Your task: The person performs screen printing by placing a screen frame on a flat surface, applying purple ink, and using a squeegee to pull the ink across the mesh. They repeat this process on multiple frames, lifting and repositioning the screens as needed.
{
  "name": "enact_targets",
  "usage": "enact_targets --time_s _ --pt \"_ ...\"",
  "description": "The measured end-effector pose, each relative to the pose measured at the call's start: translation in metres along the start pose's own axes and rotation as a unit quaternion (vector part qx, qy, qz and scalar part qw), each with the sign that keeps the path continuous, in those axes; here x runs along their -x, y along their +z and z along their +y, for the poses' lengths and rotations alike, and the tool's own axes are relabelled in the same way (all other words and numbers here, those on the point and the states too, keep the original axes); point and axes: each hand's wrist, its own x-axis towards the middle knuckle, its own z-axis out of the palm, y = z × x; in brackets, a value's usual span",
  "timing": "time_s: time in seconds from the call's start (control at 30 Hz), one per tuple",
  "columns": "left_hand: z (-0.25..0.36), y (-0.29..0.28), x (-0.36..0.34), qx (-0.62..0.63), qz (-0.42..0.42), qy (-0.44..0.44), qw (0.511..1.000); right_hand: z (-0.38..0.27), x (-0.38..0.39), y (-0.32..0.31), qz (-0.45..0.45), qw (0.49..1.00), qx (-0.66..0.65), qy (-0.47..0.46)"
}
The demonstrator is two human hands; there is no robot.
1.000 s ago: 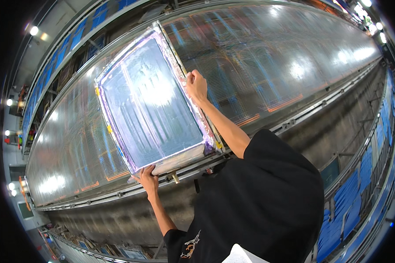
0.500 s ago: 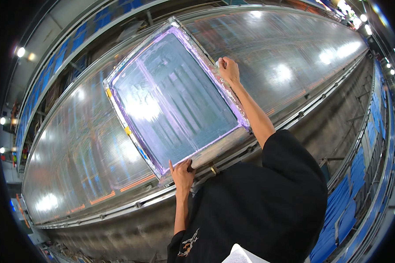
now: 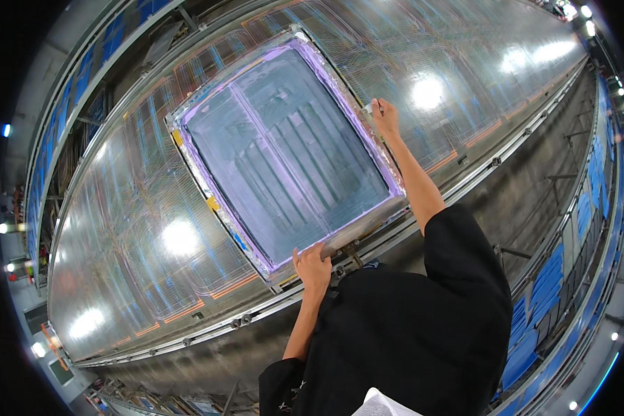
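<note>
With left hand (image 3: 314, 267) clamped on the near rail and right hand (image 3: 384, 118) on the far side, lower the printing screen frame (image 3: 284, 149) flat (corners level) onto the glossy table (image 3: 139, 229).

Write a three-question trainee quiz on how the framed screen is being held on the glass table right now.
1. True or false: both hands are on the framed screen.
2. Which part does the left hand hold? A) the near edge of the frame B) the far corner C) the metal rail of the table
3. Fill in: the right hand has its grip on the frame's ____ edge.

Key:
1. True: each hand holds the frame.
2. A: it grips the near edge, close to the person's body.
3. Right: the arm reaches out along that side, over the glass table.
</note>
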Motion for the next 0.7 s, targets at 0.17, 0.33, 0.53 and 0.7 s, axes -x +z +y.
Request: enact_targets --time_s 0.17,0.33,0.53,0.7 --pt "-0.005 0.005 -0.004 -0.034 -0.019 -0.024 0.999 0.026 0.016 0.013 0.041 0.999 0.006 0.008" --pt "-0.004 -0.008 0.0 -0.06 -0.016 -0.032 0.998 0.015 0.021 0.014 0.002 0.996 -0.014 0.087" --pt "-0.011 -0.004 0.001 -0.06 -0.013 -0.041 0.997 0.01 0.03 0.009 0.008 0.995 -0.031 0.098" --pt "-0.014 -0.01 0.002 -0.083 -0.031 -0.073 0.993 -0.002 0.037 0.005 -0.007 0.989 -0.051 0.136"
